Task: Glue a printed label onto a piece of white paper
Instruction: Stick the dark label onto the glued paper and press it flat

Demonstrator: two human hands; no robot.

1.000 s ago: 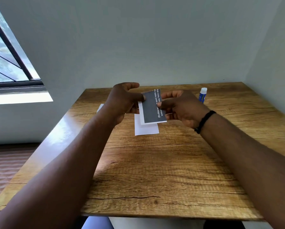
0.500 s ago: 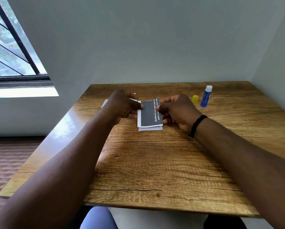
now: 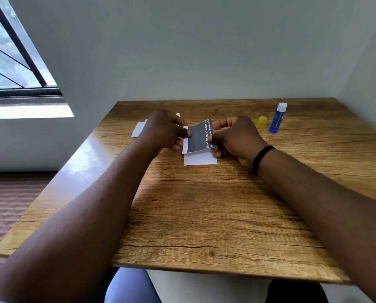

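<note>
wooden table (image 3: 204, 204): label (image 3: 199, 137) pinched between left hand (image 3: 163, 131) and right hand (image 3: 235, 136).

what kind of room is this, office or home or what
Probably a small desk corner in a home or plain study room; it's hard to be sure. A wooden table sits against bare pale walls, with a barred window on the left and a glue stick out for paper craft.
</note>
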